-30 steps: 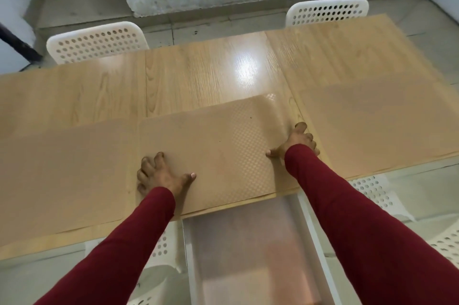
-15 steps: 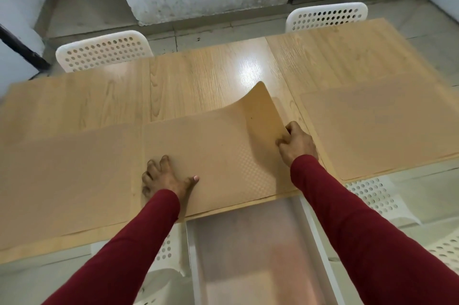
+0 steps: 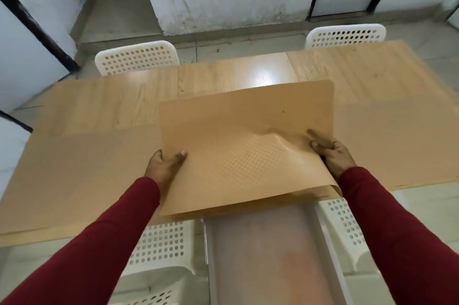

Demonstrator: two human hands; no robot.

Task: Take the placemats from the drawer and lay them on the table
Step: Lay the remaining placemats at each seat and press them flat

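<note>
A pale wood-grain bench spans the view, glossy where light glares off its middle. Beyond it lie a tiled floor, a scuffed white wall and dark-framed panels. Two white perforated chairs stand at the far edge, one to the left and one to the right.

A tan placemat lies flat on the bench, out to the left of the left hand. The left hand pinches the left edge of the lifted placemat, thumb on top and fingers hidden beneath. This sheet is held up off the bench, between the two hands, its long axis running left to right and its far edge tilted upward, away from the person. Its near edge sags over the bench edge, and a dimpled pattern shows on the near half. Below the hands, an open white drawer juts out under the bench. The right hand grips the mat's right edge, fingers curled on top, buckling the sheet there. Right of that hand another placemat lies flat on the bench. Both arms wear dark red sleeves.
</note>
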